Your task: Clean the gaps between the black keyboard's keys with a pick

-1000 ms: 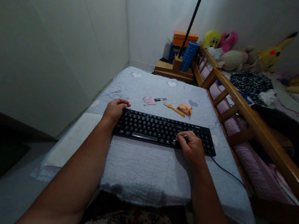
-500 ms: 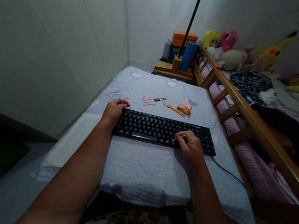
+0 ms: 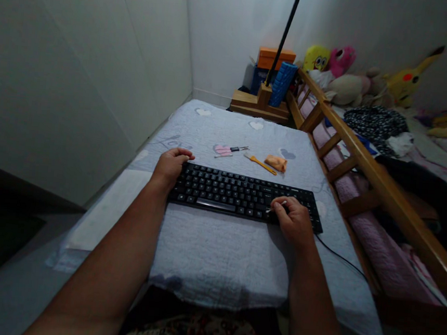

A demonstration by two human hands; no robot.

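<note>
A black keyboard (image 3: 221, 191) lies flat on the cloth-covered table. My left hand (image 3: 171, 167) is closed at the keyboard's upper left corner, holding that end with its fingers curled. Over the right part of the keys, my right hand (image 3: 291, 216) pinches a thin white cotton swab (image 3: 270, 210), its tip down at the lower keys near the arrow keys. Beyond the keyboard lie a second cotton swab (image 3: 223, 156), a tool with a pink handle and a metal tip (image 3: 231, 150), a yellow-orange brush (image 3: 263, 164) and a crumpled orange cloth (image 3: 276, 163).
A pale blue quilted cloth (image 3: 220, 250) with hearts covers the table. The keyboard's cable (image 3: 343, 259) runs right towards a wooden bed rail (image 3: 350, 147). White paper (image 3: 105, 214) lies under my left forearm. A black pole (image 3: 285, 37) stands on a wooden base behind.
My right hand has shifted a little to the right along the bottom key rows with the cotton swab. My left hand and the keyboard have stayed in place.
</note>
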